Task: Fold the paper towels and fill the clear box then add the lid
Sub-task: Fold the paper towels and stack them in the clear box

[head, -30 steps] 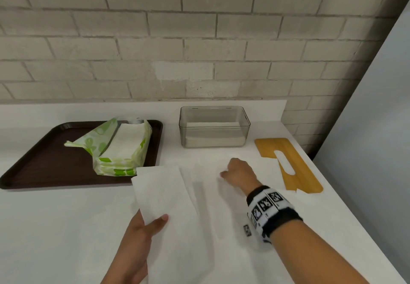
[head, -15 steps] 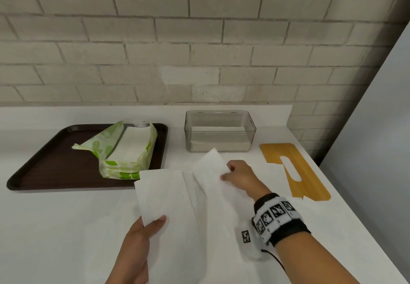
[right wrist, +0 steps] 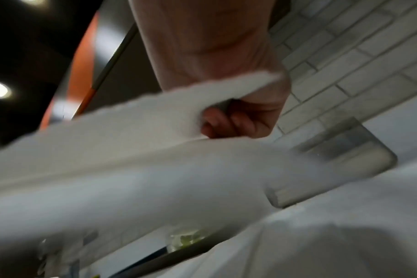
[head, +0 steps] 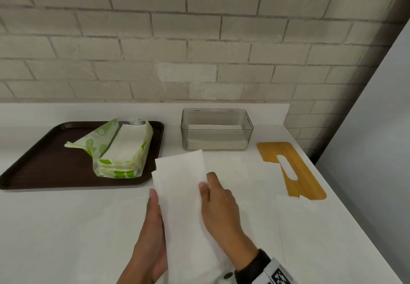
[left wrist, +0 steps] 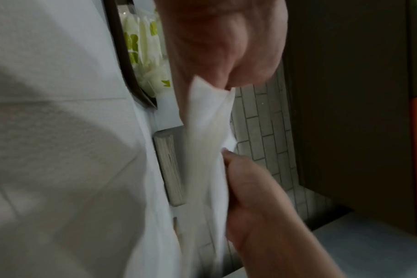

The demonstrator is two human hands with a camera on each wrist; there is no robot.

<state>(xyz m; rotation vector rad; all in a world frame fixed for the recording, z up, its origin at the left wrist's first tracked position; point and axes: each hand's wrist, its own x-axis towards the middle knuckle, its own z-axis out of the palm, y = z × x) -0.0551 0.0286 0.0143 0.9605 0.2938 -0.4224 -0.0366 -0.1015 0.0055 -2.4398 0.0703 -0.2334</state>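
A white paper towel [head: 182, 195] is lifted off the counter, folded lengthwise between both hands. My left hand [head: 155, 206] grips its left edge, thumb on top, fingers hidden behind the sheet. My right hand [head: 208, 183] pinches the right edge close beside it. In the left wrist view the towel [left wrist: 207, 141] hangs between the left hand [left wrist: 226, 62] and the right hand [left wrist: 245, 188]. The right wrist view shows curled fingers [right wrist: 236, 120] on the towel [right wrist: 131, 143]. The clear box [head: 216, 128] stands behind, with folded towels in its bottom. The wooden lid [head: 292, 170] lies flat to its right.
A dark brown tray [head: 33, 161] at the left carries an opened green-and-white towel pack [head: 119, 148]. Another white sheet [head: 310, 228] lies flat on the white counter at the right, touching the lid. A brick wall runs behind; a grey panel bounds the right side.
The right hand picked up the towel's right side from the counter and carried it left over the part held by the left hand. Both hands are now close together.
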